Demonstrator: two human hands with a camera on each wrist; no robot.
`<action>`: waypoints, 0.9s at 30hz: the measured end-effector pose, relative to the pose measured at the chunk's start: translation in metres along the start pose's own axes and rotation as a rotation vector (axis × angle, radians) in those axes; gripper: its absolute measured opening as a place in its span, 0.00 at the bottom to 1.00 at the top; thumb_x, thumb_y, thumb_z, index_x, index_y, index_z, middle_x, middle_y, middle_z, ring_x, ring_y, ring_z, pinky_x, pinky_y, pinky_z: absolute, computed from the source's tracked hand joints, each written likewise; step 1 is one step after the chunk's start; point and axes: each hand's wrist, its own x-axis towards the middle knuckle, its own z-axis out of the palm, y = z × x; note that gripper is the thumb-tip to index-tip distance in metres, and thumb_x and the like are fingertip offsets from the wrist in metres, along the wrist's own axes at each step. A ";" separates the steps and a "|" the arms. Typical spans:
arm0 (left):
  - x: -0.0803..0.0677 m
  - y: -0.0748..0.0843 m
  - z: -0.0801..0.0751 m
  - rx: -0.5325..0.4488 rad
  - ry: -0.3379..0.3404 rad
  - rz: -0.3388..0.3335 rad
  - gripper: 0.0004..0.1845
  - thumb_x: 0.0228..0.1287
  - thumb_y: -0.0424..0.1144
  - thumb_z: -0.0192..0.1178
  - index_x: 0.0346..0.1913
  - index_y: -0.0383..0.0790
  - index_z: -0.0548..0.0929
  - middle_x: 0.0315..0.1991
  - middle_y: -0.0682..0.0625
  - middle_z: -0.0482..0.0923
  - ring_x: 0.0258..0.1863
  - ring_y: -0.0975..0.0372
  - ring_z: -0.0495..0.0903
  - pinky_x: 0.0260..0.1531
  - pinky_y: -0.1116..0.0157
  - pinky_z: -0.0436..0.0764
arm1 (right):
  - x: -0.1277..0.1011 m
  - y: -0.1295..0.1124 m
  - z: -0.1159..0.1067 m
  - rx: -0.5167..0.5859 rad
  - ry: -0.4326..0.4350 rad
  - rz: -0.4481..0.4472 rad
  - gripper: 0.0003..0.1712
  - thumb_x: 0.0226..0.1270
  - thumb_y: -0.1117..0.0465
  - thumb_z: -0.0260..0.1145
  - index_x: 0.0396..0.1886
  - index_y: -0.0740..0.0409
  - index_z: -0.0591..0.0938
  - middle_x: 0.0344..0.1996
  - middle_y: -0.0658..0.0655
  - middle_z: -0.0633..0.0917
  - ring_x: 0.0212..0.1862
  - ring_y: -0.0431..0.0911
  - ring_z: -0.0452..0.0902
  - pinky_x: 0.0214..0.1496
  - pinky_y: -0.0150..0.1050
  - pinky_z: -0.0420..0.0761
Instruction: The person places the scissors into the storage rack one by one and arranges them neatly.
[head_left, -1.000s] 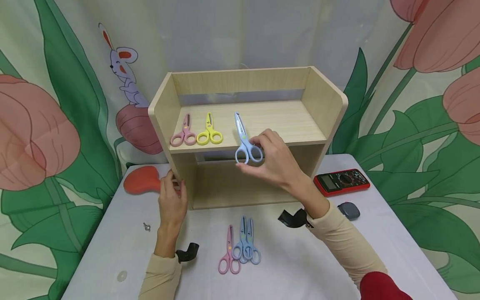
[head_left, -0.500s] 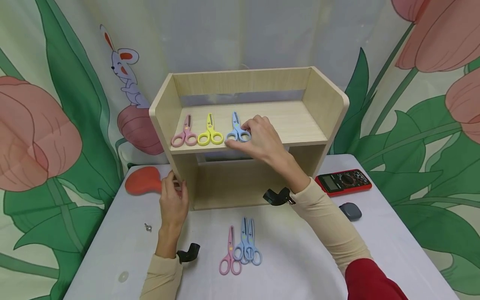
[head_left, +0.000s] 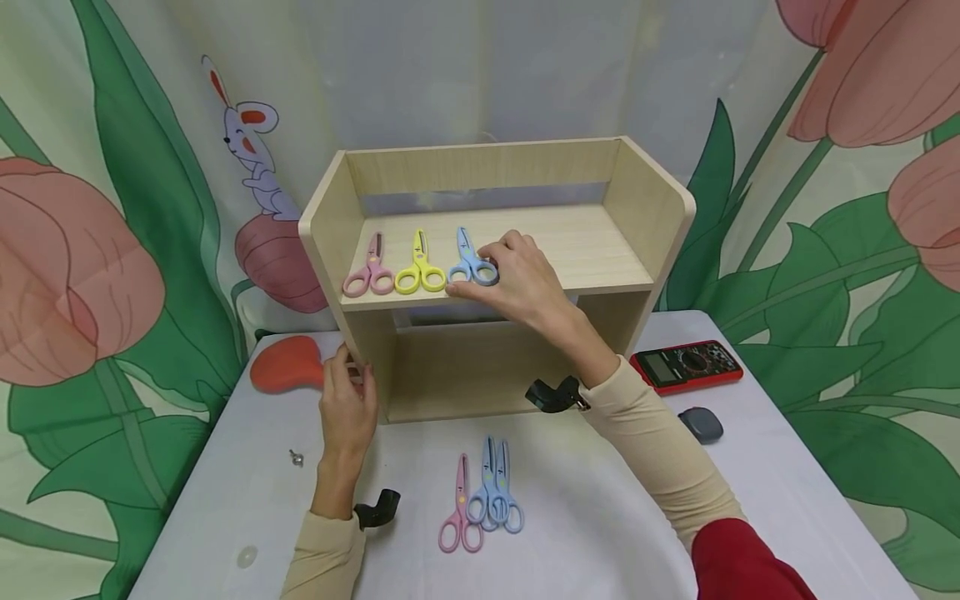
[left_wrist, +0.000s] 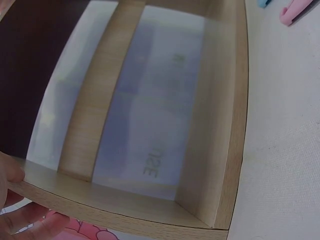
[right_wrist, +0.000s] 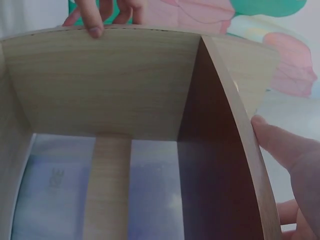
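**Blue scissors on the shelf's front edge**

The right hand (head_left: 525,283) pinches the handles of the blue scissors (head_left: 471,262), which lie on the upper board of the wooden shelf (head_left: 600,242), just beside the yellow scissors (head_left: 420,268) and the pink scissors (head_left: 369,271). The left hand (head_left: 347,408) grips the shelf's left wall. On the white table (head_left: 600,517), more scissors (head_left: 483,500) lie in front; a red meter (head_left: 686,364) sits right. The board's right half is bare.
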 end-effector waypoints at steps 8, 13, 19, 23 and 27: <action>-0.003 0.000 0.004 -0.010 0.000 -0.003 0.22 0.67 0.26 0.60 0.63 0.28 0.70 0.44 0.33 0.74 0.35 0.46 0.84 0.30 0.50 0.87 | -0.025 0.005 0.000 0.011 0.112 -0.087 0.41 0.53 0.41 0.76 0.57 0.67 0.78 0.43 0.61 0.76 0.44 0.51 0.71 0.46 0.42 0.76; -0.004 0.000 0.000 0.001 -0.009 -0.014 0.22 0.68 0.28 0.60 0.63 0.28 0.70 0.44 0.33 0.74 0.36 0.45 0.85 0.30 0.51 0.88 | -0.051 0.010 0.009 -0.028 0.294 -0.263 0.35 0.54 0.48 0.77 0.52 0.68 0.76 0.42 0.63 0.76 0.42 0.53 0.70 0.44 0.43 0.74; -0.003 -0.001 -0.001 0.004 -0.019 -0.011 0.23 0.68 0.29 0.60 0.64 0.29 0.69 0.45 0.34 0.74 0.37 0.46 0.85 0.31 0.52 0.88 | -0.081 0.023 0.030 -0.076 0.396 -0.341 0.37 0.52 0.49 0.78 0.53 0.69 0.76 0.44 0.65 0.77 0.45 0.56 0.72 0.45 0.46 0.76; -0.003 -0.001 -0.001 -0.003 -0.013 -0.001 0.22 0.68 0.28 0.59 0.63 0.28 0.69 0.44 0.33 0.74 0.35 0.46 0.84 0.30 0.51 0.88 | -0.102 0.031 0.045 -0.054 0.326 -0.295 0.40 0.51 0.47 0.79 0.56 0.67 0.76 0.47 0.63 0.78 0.47 0.54 0.73 0.48 0.46 0.78; 0.000 -0.002 -0.001 0.000 0.000 0.008 0.22 0.68 0.28 0.59 0.62 0.27 0.69 0.44 0.32 0.73 0.34 0.46 0.84 0.29 0.51 0.87 | -0.123 0.038 0.064 -0.058 0.225 -0.247 0.43 0.50 0.43 0.79 0.59 0.65 0.76 0.49 0.61 0.78 0.51 0.53 0.73 0.52 0.47 0.80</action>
